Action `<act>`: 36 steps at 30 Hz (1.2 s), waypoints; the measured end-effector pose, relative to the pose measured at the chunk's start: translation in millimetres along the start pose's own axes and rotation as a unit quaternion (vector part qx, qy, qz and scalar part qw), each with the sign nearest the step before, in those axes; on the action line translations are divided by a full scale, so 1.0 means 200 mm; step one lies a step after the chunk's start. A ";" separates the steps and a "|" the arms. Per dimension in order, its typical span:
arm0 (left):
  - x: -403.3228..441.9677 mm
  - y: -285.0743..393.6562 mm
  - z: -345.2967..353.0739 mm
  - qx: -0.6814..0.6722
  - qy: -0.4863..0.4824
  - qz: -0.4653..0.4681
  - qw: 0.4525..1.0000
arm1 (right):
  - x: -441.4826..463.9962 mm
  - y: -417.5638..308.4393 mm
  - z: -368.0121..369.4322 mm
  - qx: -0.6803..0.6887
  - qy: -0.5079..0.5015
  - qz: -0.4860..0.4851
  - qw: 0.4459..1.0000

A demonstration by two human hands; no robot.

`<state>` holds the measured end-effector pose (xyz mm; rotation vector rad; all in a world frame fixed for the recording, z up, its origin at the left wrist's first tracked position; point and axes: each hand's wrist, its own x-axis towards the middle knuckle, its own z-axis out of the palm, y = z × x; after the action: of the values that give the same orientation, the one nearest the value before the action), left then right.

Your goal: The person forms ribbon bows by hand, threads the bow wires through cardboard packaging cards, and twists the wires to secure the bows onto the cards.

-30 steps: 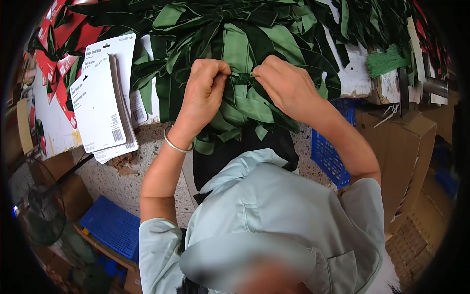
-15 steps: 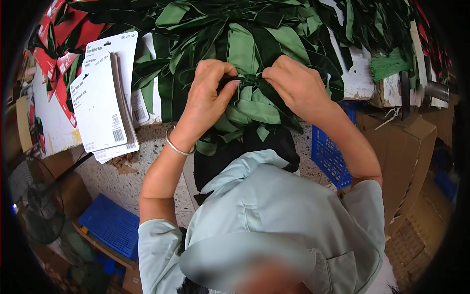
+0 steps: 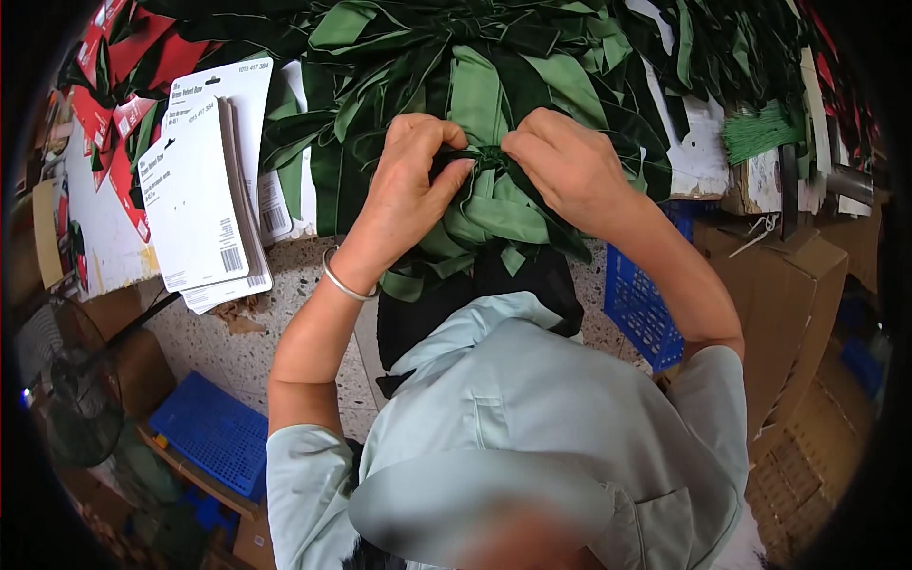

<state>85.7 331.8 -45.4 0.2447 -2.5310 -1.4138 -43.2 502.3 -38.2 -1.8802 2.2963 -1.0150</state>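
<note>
A green velvet bow (image 3: 503,218) lies at the table's front edge, its gathered middle between my two hands. My left hand (image 3: 410,185) is closed, thumb and fingers pinching the bow's left side near the knot. Pressed against the right side of the knot, my right hand (image 3: 570,169) is closed on the bow too. The fingertips partly hide what they grip. A large heap of green velvet ribbons (image 3: 380,57) spreads behind the bow.
White printed cards (image 3: 190,209) are stacked on the left of the table (image 3: 109,247), near red cards (image 3: 119,185). Green ties (image 3: 760,131) lie at the right. Below are a blue crate (image 3: 636,304), a cardboard box (image 3: 760,294), a blue basket (image 3: 214,432) and a fan (image 3: 71,380).
Both hands have shifted slightly to the right along with the bow's knot. The left fingers have changed their pinch, with the thumb now lower and farther out.
</note>
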 end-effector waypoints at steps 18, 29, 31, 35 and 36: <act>0.00 -0.04 -0.02 -0.011 0.003 0.056 0.998 | -0.03 -0.07 0.02 -0.059 0.016 0.033 0.998; -0.10 0.07 -0.16 -0.382 0.186 -0.034 0.905 | -0.09 -0.03 0.07 -0.033 0.077 0.052 0.995; -0.11 0.08 -0.01 -0.482 0.206 -0.064 0.849 | -0.10 -0.03 0.07 -0.039 0.079 0.055 0.995; -0.09 0.00 0.24 -0.381 0.225 -0.089 0.892 | -0.10 -0.03 0.08 -0.038 0.093 0.050 0.994; -0.08 0.00 0.24 -0.381 0.225 -0.087 0.892 | -0.10 -0.03 0.08 -0.037 0.092 0.053 0.994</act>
<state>88.0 374.9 -70.8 0.5735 -1.4793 -2.0061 -25.7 511.3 -55.3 -1.7332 2.5388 -1.1484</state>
